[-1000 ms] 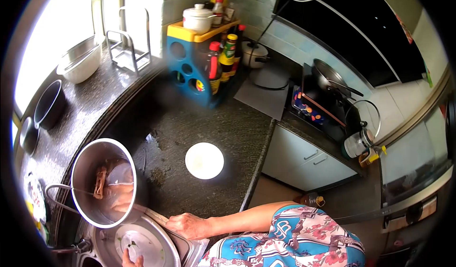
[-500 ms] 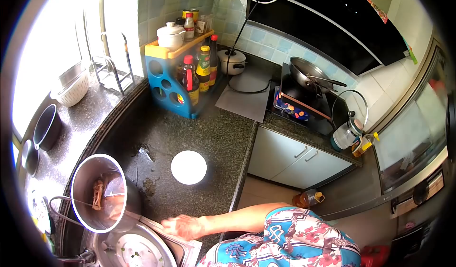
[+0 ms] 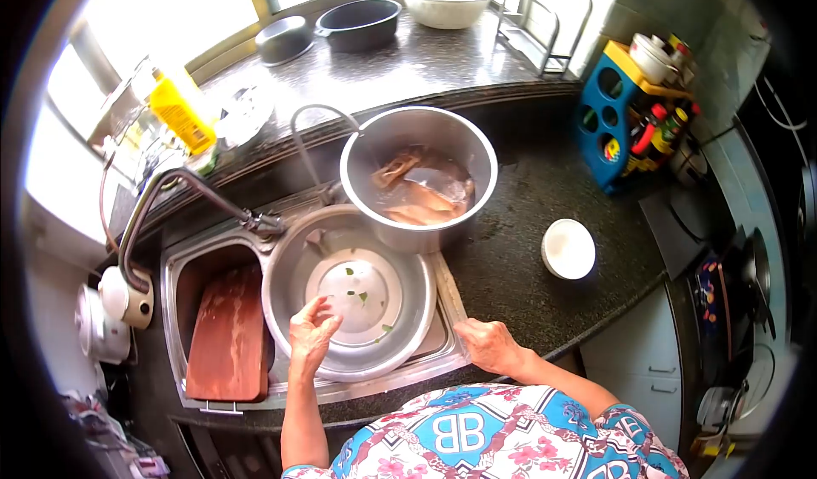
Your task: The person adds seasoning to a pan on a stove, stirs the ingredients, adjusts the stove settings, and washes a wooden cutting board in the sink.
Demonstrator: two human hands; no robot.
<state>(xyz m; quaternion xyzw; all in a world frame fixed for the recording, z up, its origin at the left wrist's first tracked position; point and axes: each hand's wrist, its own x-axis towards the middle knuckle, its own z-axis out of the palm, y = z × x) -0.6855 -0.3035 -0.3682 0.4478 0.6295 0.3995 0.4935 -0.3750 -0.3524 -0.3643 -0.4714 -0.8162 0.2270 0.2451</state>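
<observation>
Over the near left part of a wide metal basin (image 3: 417, 343) is my left hand (image 3: 313, 334), fingers apart and holding nothing. Small green leaf bits lie in the basin's bottom. My right hand (image 3: 489, 346) rests at the sink's right edge, beside a board (image 3: 448, 287) partly hidden under the basin; its fingers are curled, and what they hold, if anything, is hidden. Behind the basin stands a deep metal pot (image 3: 487, 151) with pieces of meat (image 3: 425, 202) in liquid. A white bowl (image 3: 568, 249) sits on the dark counter to the right.
A reddish chopping board (image 3: 228, 334) lies in the left sink compartment. The faucet (image 3: 183, 177) arches above it. A yellow bottle (image 3: 183, 113) and dark pans (image 3: 362, 26) stand on the window ledge. A blue rack (image 3: 606, 126) holds bottles at the right.
The view has swung left, bringing the faucet, left sink compartment and chopping board into sight. My left hand now shows fully over the basin. My right hand is still near the sink edge.
</observation>
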